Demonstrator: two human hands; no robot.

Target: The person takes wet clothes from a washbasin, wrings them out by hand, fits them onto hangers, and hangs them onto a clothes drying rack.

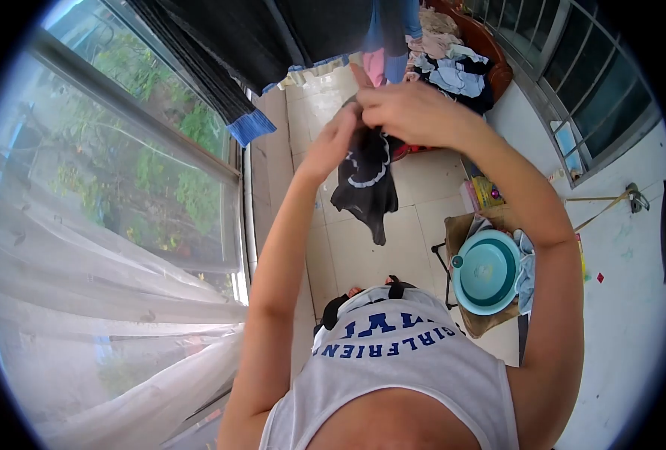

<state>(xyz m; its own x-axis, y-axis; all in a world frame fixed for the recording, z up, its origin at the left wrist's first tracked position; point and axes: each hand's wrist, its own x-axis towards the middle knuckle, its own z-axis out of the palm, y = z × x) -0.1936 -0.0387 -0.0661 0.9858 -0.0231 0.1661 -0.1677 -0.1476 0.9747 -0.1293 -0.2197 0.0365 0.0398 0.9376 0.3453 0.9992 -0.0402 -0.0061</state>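
A small black garment with white frilled trim (369, 201) hangs down in front of me, above the tiled floor. My left hand (334, 142) is closed on its upper edge, with the fingers pointing up and inward. Beside it, my right hand (409, 112) is bent over the top of the same cloth, thumb and fingers pinched together. The two hands nearly meet, and the exact grip of the fingertips is partly hidden. Just beyond them hang dark clothes (235, 45) with blue edges.
To the right, a teal basin (464, 296) sits on a brown-covered stool (483, 324), with light blue cloth beside it. Piled clothes (453, 71) lie on a wooden-framed seat at the back. Windows and a sheer white curtain (123, 300) line the left; barred windows are at right.
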